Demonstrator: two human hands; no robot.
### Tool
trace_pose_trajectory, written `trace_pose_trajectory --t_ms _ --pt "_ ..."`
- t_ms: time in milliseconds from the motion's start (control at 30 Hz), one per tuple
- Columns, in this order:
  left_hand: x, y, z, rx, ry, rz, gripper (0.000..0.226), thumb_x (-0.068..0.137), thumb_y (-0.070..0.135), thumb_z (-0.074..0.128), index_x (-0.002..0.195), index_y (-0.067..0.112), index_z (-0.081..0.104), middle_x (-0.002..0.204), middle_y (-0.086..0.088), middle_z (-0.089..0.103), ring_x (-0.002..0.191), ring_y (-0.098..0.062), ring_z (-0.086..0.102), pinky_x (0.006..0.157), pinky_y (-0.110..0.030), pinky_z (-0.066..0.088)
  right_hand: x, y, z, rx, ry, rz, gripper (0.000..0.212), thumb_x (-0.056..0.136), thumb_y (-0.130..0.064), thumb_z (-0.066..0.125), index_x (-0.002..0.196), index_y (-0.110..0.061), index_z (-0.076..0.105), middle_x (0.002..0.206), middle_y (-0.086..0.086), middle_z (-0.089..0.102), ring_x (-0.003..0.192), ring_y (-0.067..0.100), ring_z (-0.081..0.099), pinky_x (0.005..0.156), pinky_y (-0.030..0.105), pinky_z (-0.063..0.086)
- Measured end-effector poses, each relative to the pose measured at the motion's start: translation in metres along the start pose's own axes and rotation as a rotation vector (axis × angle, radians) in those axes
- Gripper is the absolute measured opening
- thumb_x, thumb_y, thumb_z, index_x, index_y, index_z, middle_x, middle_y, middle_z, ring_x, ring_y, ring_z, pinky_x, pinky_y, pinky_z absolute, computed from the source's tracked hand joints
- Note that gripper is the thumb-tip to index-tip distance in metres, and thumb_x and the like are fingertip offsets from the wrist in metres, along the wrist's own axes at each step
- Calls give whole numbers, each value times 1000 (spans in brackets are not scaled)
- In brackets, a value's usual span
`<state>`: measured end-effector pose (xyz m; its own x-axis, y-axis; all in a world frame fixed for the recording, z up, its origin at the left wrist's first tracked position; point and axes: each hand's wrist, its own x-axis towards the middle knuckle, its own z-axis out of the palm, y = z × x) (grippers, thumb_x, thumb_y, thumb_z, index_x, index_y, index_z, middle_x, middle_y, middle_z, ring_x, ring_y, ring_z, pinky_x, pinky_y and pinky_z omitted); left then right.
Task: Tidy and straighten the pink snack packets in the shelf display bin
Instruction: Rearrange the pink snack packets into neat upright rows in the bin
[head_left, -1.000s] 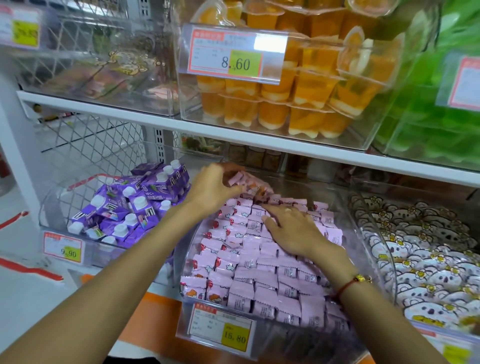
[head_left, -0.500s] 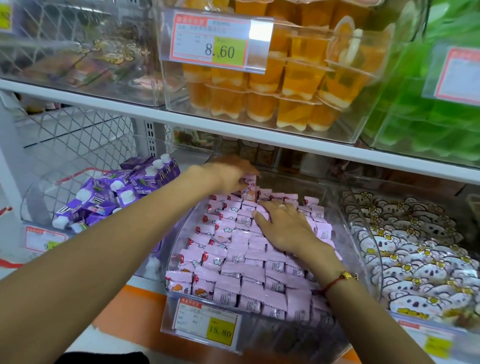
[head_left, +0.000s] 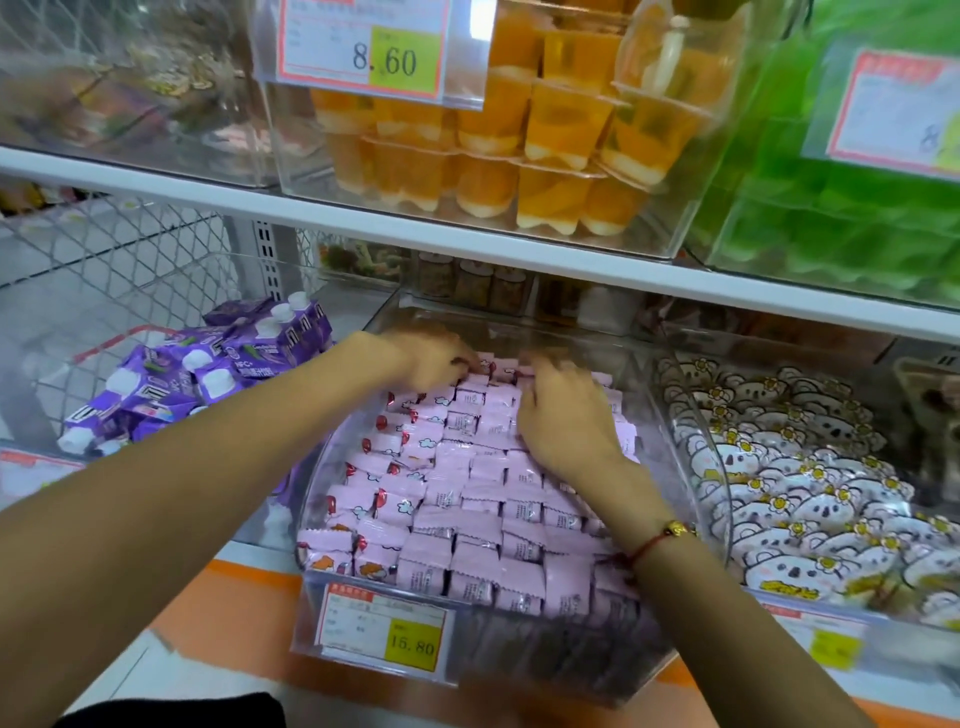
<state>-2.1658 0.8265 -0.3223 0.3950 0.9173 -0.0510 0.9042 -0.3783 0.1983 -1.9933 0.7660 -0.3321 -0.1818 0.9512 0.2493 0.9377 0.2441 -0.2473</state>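
Many pink snack packets (head_left: 467, 499) lie in overlapping rows inside a clear plastic display bin (head_left: 670, 415) on the lower shelf. My left hand (head_left: 434, 358) reaches to the bin's back left, fingers curled down onto the rear packets; whether it grips one is hidden. My right hand (head_left: 563, 415) lies palm down on the back right packets, fingers spread forward, holding nothing. A red cord bracelet with a gold bead sits on the right wrist.
A 16.80 price tag (head_left: 382, 631) fronts the bin. Purple drink pouches (head_left: 208, 374) fill the left bin, white koala packets (head_left: 800, 488) the right one. Directly above, the upper shelf edge (head_left: 467, 244) carries orange jelly cups (head_left: 519, 156) and green items.
Both hands have slid further back in the bin. The left hand has put down the packets it lifted a second ago and now presses the rear row.
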Motion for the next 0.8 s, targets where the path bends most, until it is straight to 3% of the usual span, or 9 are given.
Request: trace_pose_trajectory --t_ms 67,167,333,400,467,567,667,800 --pt "0 0 -5 -74 59 -14 31 100 23 41 126 27 57 135 -1 54 114 -21 53 90 -25 39 -5 3 -7 20 61 16 45 93 -13 42 138 -18 42 132 15 50 121 35 43 95 40 35" --pt "5 6 -5 -175 143 -14 25 97 20 49 117 24 63 122 -1 62 99 -16 56 82 -24 42 -17 6 -3 30 -36 -85 41 98 -27 38 137 -16 43 136 10 47 122 31 42 97 39 35" --pt "17 14 7 -154 38 45 22 93 23 58 112 20 69 115 -2 67 96 -19 62 89 -35 51 -20 6 7 -69 -137 -113 47 98 -42 35 142 -24 41 140 1 46 126 27 40 101 38 33" --pt "21 14 7 -118 15 64 23 92 26 60 112 21 69 111 1 68 88 -13 61 79 -28 51 -19 7 7 -76 -145 -115 46 98 -42 34 141 -24 42 139 0 46 125 26 40 100 38 33" --pt "22 15 2 -47 31 70 22 89 34 63 109 28 71 100 10 68 71 2 54 59 -11 39 -17 8 5 -73 -166 -116 46 98 -42 34 140 -25 43 140 0 45 126 26 40 102 39 33" --pt "22 18 -3 16 55 63 21 87 37 65 106 31 71 88 17 62 62 8 45 44 -7 30 -15 8 2 -69 -205 -110 45 98 -42 34 140 -25 43 142 1 43 128 27 38 103 40 31" --pt "24 21 2 26 90 65 19 87 30 66 105 27 71 102 9 66 71 -2 52 53 -9 31 -12 9 1 -74 -244 -104 46 98 -43 34 140 -26 42 144 1 41 129 27 36 102 41 32" --pt "22 25 4 65 154 -15 19 92 32 57 106 26 69 110 2 67 92 -20 60 76 -29 48 -12 10 2 -63 -258 -96 47 98 -44 35 142 -27 40 144 0 40 130 27 34 103 41 31"
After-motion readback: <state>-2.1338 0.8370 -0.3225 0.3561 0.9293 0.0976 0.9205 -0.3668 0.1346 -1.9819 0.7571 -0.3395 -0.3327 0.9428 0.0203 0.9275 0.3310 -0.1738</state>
